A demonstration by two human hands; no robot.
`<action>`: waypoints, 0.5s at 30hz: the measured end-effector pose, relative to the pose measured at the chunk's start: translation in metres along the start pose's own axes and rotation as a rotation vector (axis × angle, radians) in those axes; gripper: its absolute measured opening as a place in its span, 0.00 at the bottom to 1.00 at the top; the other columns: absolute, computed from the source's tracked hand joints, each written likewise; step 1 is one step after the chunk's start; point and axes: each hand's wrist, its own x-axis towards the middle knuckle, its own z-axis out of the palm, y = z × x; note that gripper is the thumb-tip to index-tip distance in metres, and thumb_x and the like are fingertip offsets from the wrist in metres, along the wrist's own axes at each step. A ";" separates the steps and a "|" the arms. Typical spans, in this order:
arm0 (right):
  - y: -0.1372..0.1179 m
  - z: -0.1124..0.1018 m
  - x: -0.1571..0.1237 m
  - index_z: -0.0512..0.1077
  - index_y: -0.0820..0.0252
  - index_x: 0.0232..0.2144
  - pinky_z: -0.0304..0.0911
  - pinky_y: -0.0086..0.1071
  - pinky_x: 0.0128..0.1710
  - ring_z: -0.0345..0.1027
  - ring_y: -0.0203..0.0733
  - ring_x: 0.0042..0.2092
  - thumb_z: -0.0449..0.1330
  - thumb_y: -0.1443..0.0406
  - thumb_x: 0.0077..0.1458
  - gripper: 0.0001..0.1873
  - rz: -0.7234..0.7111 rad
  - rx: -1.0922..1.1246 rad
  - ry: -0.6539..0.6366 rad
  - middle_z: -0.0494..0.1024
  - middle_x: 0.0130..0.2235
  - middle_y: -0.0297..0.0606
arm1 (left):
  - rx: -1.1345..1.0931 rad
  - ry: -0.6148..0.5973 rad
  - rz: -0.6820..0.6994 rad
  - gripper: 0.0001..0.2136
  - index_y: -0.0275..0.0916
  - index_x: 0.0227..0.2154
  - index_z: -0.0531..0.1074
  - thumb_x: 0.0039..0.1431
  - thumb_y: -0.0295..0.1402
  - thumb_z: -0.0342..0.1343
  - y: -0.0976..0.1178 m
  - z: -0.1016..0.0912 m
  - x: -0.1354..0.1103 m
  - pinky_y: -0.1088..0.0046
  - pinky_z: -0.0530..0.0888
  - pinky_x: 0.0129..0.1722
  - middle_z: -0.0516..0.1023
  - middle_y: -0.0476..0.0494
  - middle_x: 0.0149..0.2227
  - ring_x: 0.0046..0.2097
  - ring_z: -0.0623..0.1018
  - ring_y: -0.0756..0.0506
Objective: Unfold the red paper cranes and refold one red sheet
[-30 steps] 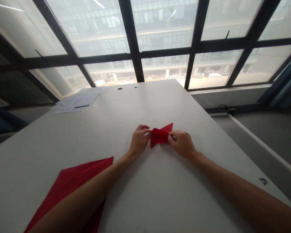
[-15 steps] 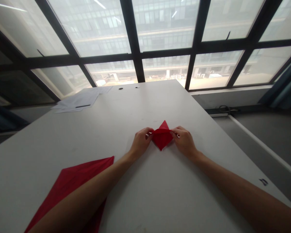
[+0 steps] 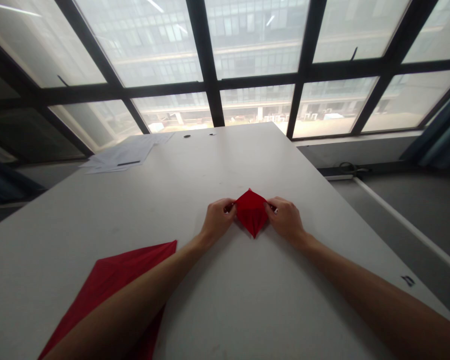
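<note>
Above the white table, a small folded red sheet (image 3: 250, 209) is held between my two hands as a diamond with a point at top and bottom. Whether it is paper or cloth I cannot tell. My left hand (image 3: 220, 216) pinches its left corner, fingers closed on the edge. On the opposite side my right hand (image 3: 286, 218) grips the right corner between thumb and fingers. A larger red sheet (image 3: 110, 282) lies flat on the table at the lower left, partly hidden under my left forearm.
The white table (image 3: 195, 165) stretches toward large windows (image 3: 255, 40) with dark frames. White papers (image 3: 122, 155) with a dark pen-like strip lie at its far left. A small dark mark or object (image 3: 408, 280) is near the right edge. A blue curtain (image 3: 438, 135) hangs at right.
The small red sheet has turned between my fingers: its upper and lower flaps now show as one diamond, and the lower tip sits slightly lower. Both hands have barely moved.
</note>
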 end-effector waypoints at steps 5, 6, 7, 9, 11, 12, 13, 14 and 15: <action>0.000 0.001 0.002 0.75 0.58 0.27 0.57 0.32 0.33 0.68 0.40 0.31 0.53 0.63 0.62 0.15 0.025 0.064 -0.012 0.78 0.30 0.38 | -0.010 -0.016 0.028 0.09 0.37 0.36 0.79 0.61 0.29 0.53 0.004 -0.001 0.000 0.75 0.69 0.30 0.80 0.47 0.30 0.29 0.73 0.50; -0.001 0.001 0.002 0.76 0.58 0.28 0.58 0.32 0.33 0.69 0.40 0.31 0.53 0.62 0.63 0.15 0.019 0.106 -0.020 0.78 0.30 0.38 | -0.023 -0.020 0.028 0.10 0.37 0.39 0.79 0.62 0.30 0.53 0.005 -0.001 -0.001 0.75 0.69 0.31 0.80 0.47 0.30 0.28 0.73 0.50; -0.002 0.001 0.003 0.76 0.59 0.30 0.59 0.32 0.34 0.69 0.40 0.31 0.53 0.62 0.63 0.15 0.008 0.155 -0.029 0.79 0.31 0.39 | -0.035 -0.024 0.024 0.11 0.37 0.43 0.78 0.62 0.31 0.53 0.005 -0.001 -0.001 0.75 0.70 0.31 0.79 0.47 0.30 0.28 0.73 0.50; -0.003 0.000 0.003 0.77 0.59 0.35 0.61 0.32 0.35 0.71 0.41 0.33 0.50 0.61 0.65 0.16 -0.016 0.255 -0.049 0.80 0.33 0.39 | -0.064 -0.035 0.013 0.13 0.37 0.48 0.76 0.64 0.34 0.52 0.005 -0.001 -0.002 0.76 0.70 0.32 0.79 0.48 0.30 0.28 0.73 0.50; -0.004 0.000 0.004 0.78 0.59 0.39 0.63 0.32 0.37 0.72 0.41 0.35 0.48 0.62 0.66 0.18 -0.033 0.344 -0.070 0.81 0.35 0.39 | -0.100 -0.051 -0.001 0.15 0.37 0.50 0.74 0.67 0.36 0.48 0.005 0.000 -0.002 0.75 0.71 0.33 0.79 0.47 0.31 0.30 0.75 0.49; -0.004 0.000 0.004 0.78 0.60 0.42 0.64 0.32 0.38 0.73 0.42 0.37 0.47 0.63 0.66 0.19 -0.039 0.378 -0.078 0.82 0.37 0.40 | -0.117 -0.061 -0.005 0.16 0.37 0.51 0.74 0.68 0.35 0.46 0.004 0.000 -0.002 0.75 0.72 0.33 0.79 0.47 0.32 0.31 0.76 0.49; -0.004 0.000 0.004 0.77 0.60 0.44 0.65 0.33 0.40 0.74 0.42 0.39 0.48 0.64 0.65 0.18 -0.044 0.403 -0.084 0.82 0.40 0.41 | -0.128 -0.073 -0.006 0.16 0.37 0.52 0.73 0.68 0.34 0.45 0.004 0.000 -0.002 0.75 0.72 0.34 0.79 0.46 0.33 0.32 0.76 0.49; -0.003 0.001 0.004 0.77 0.60 0.47 0.66 0.34 0.42 0.75 0.43 0.41 0.49 0.65 0.64 0.18 -0.050 0.419 -0.088 0.82 0.42 0.41 | -0.129 -0.091 -0.003 0.17 0.38 0.54 0.72 0.68 0.33 0.45 0.003 0.001 -0.002 0.76 0.72 0.34 0.79 0.47 0.33 0.32 0.75 0.49; -0.002 0.002 0.004 0.76 0.60 0.48 0.66 0.34 0.44 0.75 0.44 0.43 0.51 0.65 0.63 0.17 -0.057 0.425 -0.093 0.82 0.45 0.42 | -0.119 -0.110 0.004 0.17 0.38 0.55 0.71 0.67 0.32 0.46 0.003 0.001 -0.002 0.76 0.71 0.33 0.78 0.48 0.32 0.31 0.75 0.50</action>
